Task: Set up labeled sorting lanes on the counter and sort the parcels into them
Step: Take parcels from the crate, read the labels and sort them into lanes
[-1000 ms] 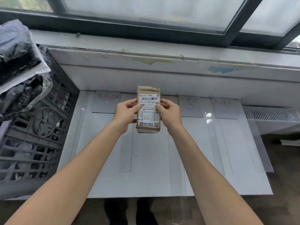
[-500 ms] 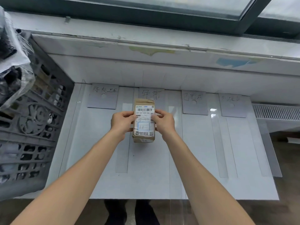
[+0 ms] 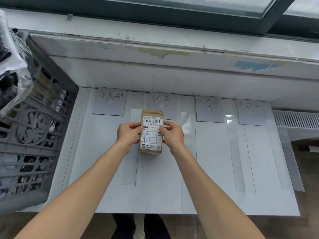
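I hold a small brown parcel (image 3: 151,133) with a white shipping label between both hands, over the second lane of the white counter (image 3: 212,178). My left hand (image 3: 128,135) grips its left edge and my right hand (image 3: 171,135) its right edge. Several grey label cards with handwritten characters lie along the back of the counter: one at far left (image 3: 110,101), one just behind the parcel (image 3: 162,102), one to the right (image 3: 209,109) and one at far right (image 3: 250,112). Clear tape strips (image 3: 130,169) divide the lanes.
A grey plastic crate (image 3: 32,133) full of bagged parcels stands at the counter's left end. A window ledge (image 3: 172,47) runs behind the counter. A white radiator grille (image 3: 296,119) sits to the right. My feet show below the front edge.
The parcel and both hands have lowered toward the counter, settling in front of the second label card. The view has tilted down, showing all the label cards.
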Demonstrator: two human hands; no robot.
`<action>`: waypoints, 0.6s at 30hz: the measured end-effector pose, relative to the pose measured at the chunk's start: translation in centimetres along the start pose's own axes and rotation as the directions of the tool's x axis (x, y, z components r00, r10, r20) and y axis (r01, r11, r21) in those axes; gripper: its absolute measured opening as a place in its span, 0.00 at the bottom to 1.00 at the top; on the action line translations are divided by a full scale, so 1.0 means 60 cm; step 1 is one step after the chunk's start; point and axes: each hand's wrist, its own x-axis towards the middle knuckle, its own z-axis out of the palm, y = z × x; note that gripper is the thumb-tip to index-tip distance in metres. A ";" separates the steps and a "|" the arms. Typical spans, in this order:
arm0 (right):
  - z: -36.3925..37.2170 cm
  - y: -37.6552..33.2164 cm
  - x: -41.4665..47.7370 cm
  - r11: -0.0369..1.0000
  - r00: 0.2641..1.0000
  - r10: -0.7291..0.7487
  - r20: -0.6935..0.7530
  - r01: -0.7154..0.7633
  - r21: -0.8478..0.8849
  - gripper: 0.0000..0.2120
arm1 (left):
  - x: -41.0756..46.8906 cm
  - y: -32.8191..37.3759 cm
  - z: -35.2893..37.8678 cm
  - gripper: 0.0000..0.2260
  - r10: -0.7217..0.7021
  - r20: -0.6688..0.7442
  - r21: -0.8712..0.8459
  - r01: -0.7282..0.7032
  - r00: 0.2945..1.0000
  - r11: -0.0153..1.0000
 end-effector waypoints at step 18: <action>-0.011 -0.025 -0.005 0.957 0.995 -0.087 -0.044 0.071 -0.280 0.23 | -0.008 0.014 -0.014 0.17 -0.002 -0.066 0.042 0.005 0.998 0.999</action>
